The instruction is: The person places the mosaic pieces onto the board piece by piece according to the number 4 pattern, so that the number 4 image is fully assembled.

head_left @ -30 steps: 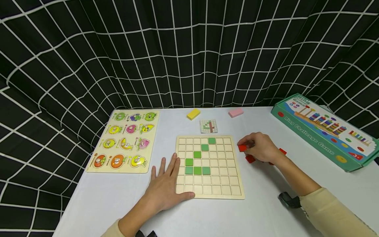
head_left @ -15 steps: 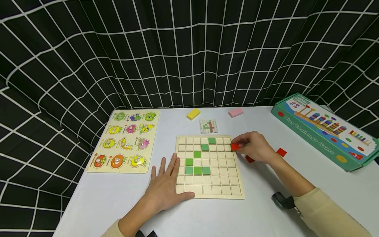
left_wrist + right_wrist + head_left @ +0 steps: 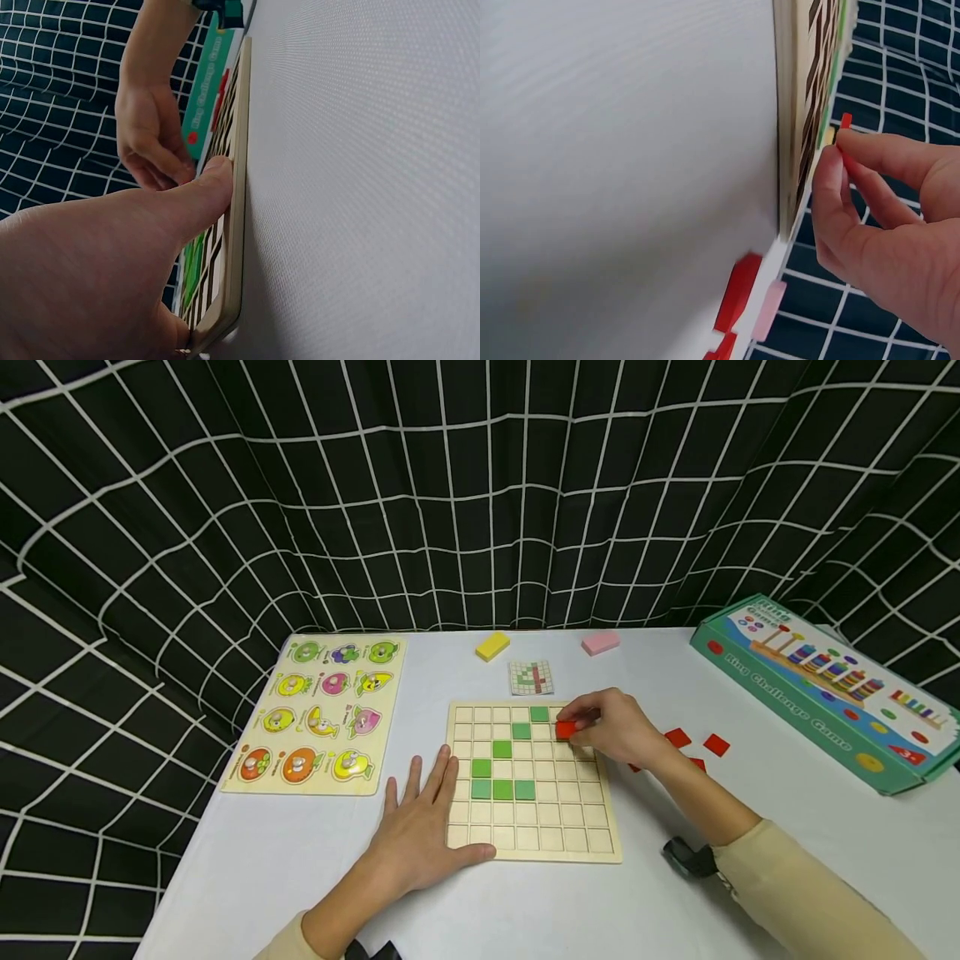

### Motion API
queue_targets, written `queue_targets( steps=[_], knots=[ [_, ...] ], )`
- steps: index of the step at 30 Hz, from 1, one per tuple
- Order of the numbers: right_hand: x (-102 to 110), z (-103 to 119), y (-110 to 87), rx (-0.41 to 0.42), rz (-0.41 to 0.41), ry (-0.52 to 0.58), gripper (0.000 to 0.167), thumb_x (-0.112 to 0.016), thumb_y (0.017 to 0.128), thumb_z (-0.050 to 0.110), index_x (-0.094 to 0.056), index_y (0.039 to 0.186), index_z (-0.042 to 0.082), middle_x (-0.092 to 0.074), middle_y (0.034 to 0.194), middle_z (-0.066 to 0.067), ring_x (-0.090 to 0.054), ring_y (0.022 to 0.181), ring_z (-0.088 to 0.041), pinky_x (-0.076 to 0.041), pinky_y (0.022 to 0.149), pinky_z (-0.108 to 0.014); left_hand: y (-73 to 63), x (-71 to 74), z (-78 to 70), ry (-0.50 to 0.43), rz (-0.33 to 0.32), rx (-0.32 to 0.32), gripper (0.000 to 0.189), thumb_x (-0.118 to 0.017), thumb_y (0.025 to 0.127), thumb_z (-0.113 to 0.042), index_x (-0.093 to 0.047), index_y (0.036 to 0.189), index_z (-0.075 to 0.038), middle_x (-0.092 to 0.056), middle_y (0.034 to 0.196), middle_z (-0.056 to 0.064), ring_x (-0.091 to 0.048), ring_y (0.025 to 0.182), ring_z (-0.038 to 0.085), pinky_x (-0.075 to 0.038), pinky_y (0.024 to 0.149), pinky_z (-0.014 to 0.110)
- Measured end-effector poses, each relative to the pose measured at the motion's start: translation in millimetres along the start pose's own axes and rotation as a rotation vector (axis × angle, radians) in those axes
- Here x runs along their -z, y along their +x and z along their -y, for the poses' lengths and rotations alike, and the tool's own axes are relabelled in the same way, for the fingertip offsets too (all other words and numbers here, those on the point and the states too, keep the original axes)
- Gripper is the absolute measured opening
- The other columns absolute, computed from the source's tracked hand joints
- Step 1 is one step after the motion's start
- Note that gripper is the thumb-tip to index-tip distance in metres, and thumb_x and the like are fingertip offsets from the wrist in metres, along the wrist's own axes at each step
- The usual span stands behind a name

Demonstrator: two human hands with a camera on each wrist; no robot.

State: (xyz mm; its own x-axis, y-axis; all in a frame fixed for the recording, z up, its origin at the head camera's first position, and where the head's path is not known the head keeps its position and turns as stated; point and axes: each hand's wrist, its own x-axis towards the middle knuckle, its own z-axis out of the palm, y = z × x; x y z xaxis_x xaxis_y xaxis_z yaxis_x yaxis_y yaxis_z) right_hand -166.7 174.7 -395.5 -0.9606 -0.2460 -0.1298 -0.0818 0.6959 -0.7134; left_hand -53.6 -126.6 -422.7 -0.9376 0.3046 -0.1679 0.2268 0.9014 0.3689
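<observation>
A wooden grid board (image 3: 536, 843) lies on the table with several green tiles (image 3: 502, 749) set in its squares. The left hand (image 3: 417, 835) rests flat against the board's left side, fingers spread, its thumb on the near edge, as the left wrist view also shows. Over the board's upper right part, the right hand (image 3: 617, 727) pinches a red tile (image 3: 566, 730) between thumb and fingertips. In the right wrist view this tile (image 3: 846, 121) is seen edge-on. A small pattern card (image 3: 530, 677) with green and red squares lies just behind the board.
Several loose red tiles (image 3: 716, 744) lie right of the board, partly behind the right forearm. A yellow block (image 3: 492, 647) and a pink block (image 3: 601, 644) sit at the back. A fruit puzzle board (image 3: 315, 718) lies left, a green game box (image 3: 825, 693) right.
The right hand has carried the red tile leftward from beside the board to over its upper right squares. The left hand keeps its place. The head view has shifted slightly.
</observation>
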Motion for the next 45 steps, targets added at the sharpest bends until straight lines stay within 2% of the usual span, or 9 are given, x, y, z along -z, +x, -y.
queue_targets(
  steps=[10, 22, 35, 45],
  knots=[
    [-12, 14, 12.0, -0.006, 0.019, -0.019, 0.026, -0.078, 0.082, -0.001, -0.08, 0.107, 0.007, -0.072, 0.089, -0.005, -0.061, 0.086, -0.019, -0.046, 0.08, -0.031, 0.7, 0.5, -0.1, 0.004, 0.007, 0.007, 0.122, -0.07, 0.081, -0.078, -0.018, 0.167, -0.008, -0.006, 0.177, 0.006, -0.007, 0.16, 0.047, -0.011, 0.12, 0.076],
    [-19, 22, 17.0, -0.006, 0.06, -0.039, 0.026, -0.077, 0.084, -0.003, -0.081, 0.108, 0.006, -0.075, 0.097, -0.007, -0.063, 0.087, -0.018, -0.049, 0.08, -0.03, 0.5, -0.1, -0.3, 0.014, 0.004, 0.005, 0.123, -0.069, 0.081, -0.079, -0.018, 0.167, -0.009, -0.006, 0.177, 0.006, -0.008, 0.16, 0.047, -0.012, 0.12, 0.076],
    [-22, 19, 19.9, 0.046, 0.045, -0.068, 0.025, -0.08, 0.083, -0.003, -0.081, 0.106, 0.005, -0.071, 0.087, -0.005, -0.06, 0.08, -0.017, -0.048, 0.08, -0.032, 1.1, 1.9, -2.3, 0.019, 0.004, 0.002, 0.123, -0.07, 0.081, -0.078, -0.019, 0.167, -0.008, -0.008, 0.176, 0.008, -0.01, 0.159, 0.049, -0.013, 0.119, 0.077],
    [-22, 19, 17.8, 0.058, 0.037, -0.062, 0.028, -0.079, 0.081, -0.004, -0.08, 0.107, 0.007, -0.073, 0.091, -0.007, -0.062, 0.082, -0.017, -0.05, 0.083, -0.035, 0.7, 1.8, -1.6, 0.028, 0.01, 0.003, 0.123, -0.068, 0.081, -0.08, -0.018, 0.167, -0.008, -0.007, 0.177, 0.007, -0.009, 0.159, 0.049, -0.013, 0.119, 0.077]
  ],
)
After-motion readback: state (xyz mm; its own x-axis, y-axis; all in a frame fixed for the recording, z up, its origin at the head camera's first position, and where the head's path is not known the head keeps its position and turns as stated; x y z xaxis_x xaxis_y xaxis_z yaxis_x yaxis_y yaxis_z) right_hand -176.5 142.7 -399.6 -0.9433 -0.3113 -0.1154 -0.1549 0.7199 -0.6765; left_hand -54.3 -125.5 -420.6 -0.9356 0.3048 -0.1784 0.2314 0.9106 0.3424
